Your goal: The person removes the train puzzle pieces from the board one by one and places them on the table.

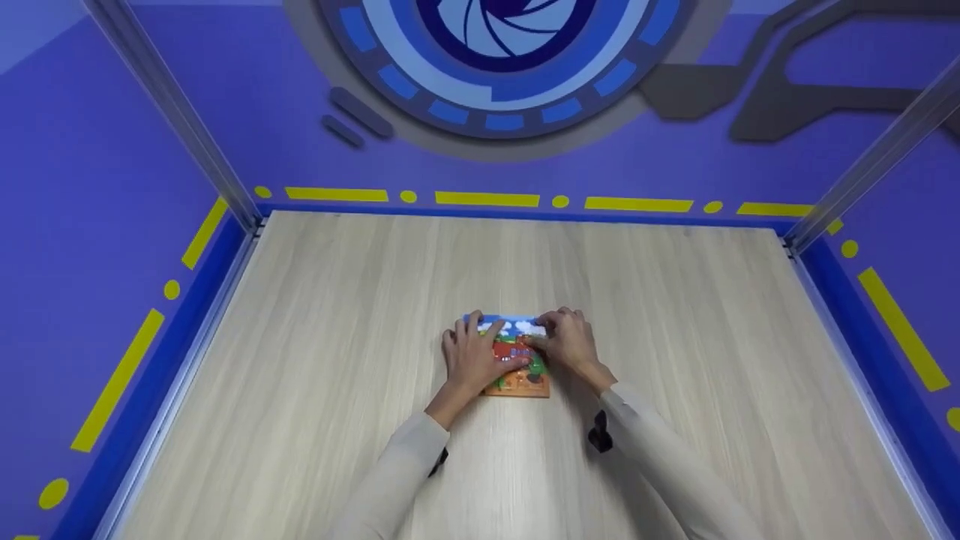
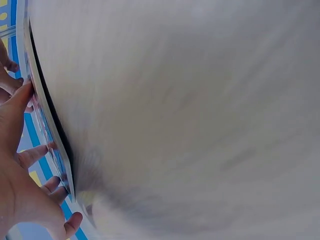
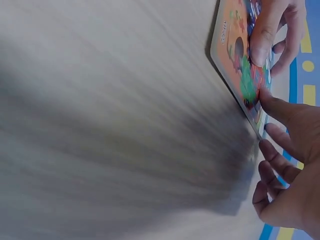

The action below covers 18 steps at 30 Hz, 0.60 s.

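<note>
A thin, flat picture board (image 1: 517,391) lies on the table, printed with blue sky, white clouds, a red building and an orange foreground. My left hand (image 1: 472,358) rests spread over its left half, with the thumb pressing near the middle and fingertips at the far left edge. At the right edge, my right hand (image 1: 571,341) has its thumb on the printed face and bent fingers around the far right corner. In the right wrist view, the board (image 3: 231,42) shows green and red shapes beside the thumb. The hands cover parts of the print.
The pale wooden table (image 1: 337,315) extends around the board on all sides. Blue-purple panels with yellow marks (image 1: 487,199) stand behind it and at both sides. Metal posts (image 1: 180,112) rise at the back corners.
</note>
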{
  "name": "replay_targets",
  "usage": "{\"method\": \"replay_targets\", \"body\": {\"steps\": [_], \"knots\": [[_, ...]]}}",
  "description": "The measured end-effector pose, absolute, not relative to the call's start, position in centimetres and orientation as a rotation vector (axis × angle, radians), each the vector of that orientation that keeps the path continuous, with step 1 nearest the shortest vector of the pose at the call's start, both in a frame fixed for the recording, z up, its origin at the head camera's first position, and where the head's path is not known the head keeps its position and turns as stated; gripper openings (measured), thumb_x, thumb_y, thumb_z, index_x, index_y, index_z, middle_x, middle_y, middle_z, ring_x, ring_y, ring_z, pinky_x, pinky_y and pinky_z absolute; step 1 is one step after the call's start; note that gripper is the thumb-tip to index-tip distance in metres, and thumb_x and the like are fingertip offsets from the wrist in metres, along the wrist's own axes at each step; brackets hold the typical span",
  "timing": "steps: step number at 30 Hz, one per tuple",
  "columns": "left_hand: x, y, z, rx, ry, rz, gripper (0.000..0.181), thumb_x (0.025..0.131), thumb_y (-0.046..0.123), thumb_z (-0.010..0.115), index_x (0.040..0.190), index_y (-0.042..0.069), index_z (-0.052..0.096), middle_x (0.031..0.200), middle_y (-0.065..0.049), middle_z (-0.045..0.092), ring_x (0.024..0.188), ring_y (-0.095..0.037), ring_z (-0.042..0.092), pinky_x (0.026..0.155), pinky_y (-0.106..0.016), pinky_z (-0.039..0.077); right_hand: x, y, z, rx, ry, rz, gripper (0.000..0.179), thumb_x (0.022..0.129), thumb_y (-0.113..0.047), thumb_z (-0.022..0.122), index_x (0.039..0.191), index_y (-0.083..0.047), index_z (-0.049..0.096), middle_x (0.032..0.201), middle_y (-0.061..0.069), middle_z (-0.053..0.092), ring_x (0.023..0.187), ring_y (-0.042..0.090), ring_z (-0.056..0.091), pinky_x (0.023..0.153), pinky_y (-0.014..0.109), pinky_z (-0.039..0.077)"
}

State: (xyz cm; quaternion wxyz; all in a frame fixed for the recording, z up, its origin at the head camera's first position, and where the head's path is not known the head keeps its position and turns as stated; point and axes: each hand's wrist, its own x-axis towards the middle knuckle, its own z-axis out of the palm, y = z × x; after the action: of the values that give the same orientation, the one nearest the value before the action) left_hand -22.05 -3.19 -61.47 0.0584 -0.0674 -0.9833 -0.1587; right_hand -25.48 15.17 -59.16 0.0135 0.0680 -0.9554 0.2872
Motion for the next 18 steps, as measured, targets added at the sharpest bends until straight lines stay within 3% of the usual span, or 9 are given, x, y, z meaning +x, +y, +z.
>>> {"method": "replay_targets", "body": {"steps": [8, 14, 18], "knots": [[-21.9, -3.0, -61.4, -0.207, -3.0, -0.51, 0.088, 0.078, 0.079, 0.066, 0.147, 0.026, 0.055, 0.154, -0.015, 0.042, 0.129, -0.036, 0.042, 0.102, -0.059, 0.036, -25.6, 14.5, -58.6, 0.026, -3.047, 1.04, 0.044, 0.082, -0.03, 0.086, 0.11, 0.0, 0.072, 0.099, 0.014, 0.067, 0.087, 0.024, 0.056, 0.084, 0.043, 0.046], [-21.7, -3.2, -61.4, -0.187, -3.02, -0.489, 0.089, 0.079, 0.08, 0.064, 0.149, 0.026, 0.054, 0.155, -0.014, 0.042, 0.13, -0.036, 0.041, 0.103, -0.058, 0.036, -25.8, 13.8, -58.0, -0.098, -3.142, 1.097, 0.043, 0.086, -0.029, 0.083, 0.115, -0.001, 0.067, 0.108, 0.016, 0.066, 0.101, 0.03, 0.055, 0.104, 0.058, 0.034], [-21.8, -3.3, -61.2, -0.197, -3.034, -0.459, 0.089, 0.08, 0.081, 0.062, 0.15, 0.027, 0.052, 0.155, -0.014, 0.041, 0.13, -0.036, 0.041, 0.103, -0.058, 0.037, -25.8, 13.5, -57.7, -0.139, -3.144, 1.108, 0.043, 0.087, -0.029, 0.083, 0.115, -0.002, 0.064, 0.112, 0.016, 0.064, 0.108, 0.033, 0.054, 0.109, 0.061, 0.03]]}}
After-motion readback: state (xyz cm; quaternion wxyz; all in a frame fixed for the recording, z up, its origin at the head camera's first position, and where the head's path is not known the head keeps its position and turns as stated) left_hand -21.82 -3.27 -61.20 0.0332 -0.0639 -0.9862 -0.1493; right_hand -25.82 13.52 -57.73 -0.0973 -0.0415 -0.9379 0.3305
